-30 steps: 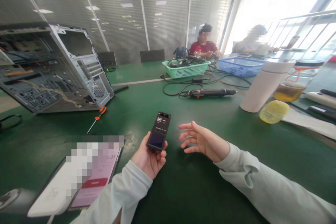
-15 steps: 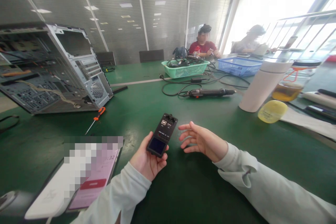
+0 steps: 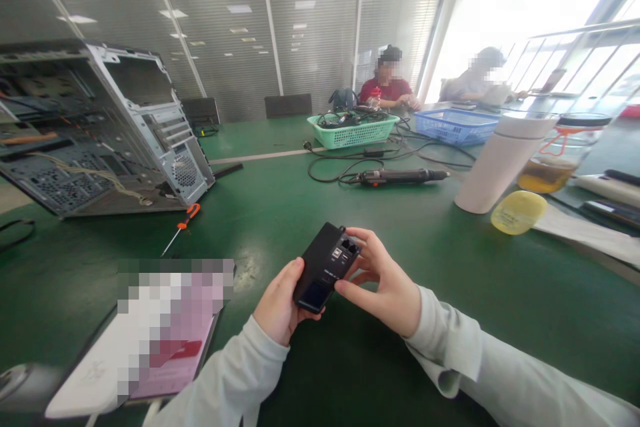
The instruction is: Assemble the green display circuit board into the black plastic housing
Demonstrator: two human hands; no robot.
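Note:
A small black electronic box [image 3: 323, 260], with port sockets and a little dark screen on its narrow face, is held tilted above the green table. My left hand [image 3: 283, 297] is closed around its lower left side, thumb on top. My right hand [image 3: 385, 280] grips the right side, with the thumb at the lower edge and fingers near the sockets. Some right fingertips are hidden by the box. Left of my hands lie a white power-bank-like slab [image 3: 90, 373] and a phone with a pink screen [image 3: 167, 373], partly blurred out.
An open computer case [image 3: 185, 170] stands at left, with an orange-handled screwdriver [image 3: 187, 215] before it. Ahead are a black electric screwdriver [image 3: 400, 177], a green basket [image 3: 350, 136] of cables and a blue basket [image 3: 457, 133]. A pale tumbler [image 3: 497, 167] stands right. Two people sit beyond.
My right hand has moved in from the right and taken hold of the black box. The box has turned, showing a broad plain side, and shifted slightly right.

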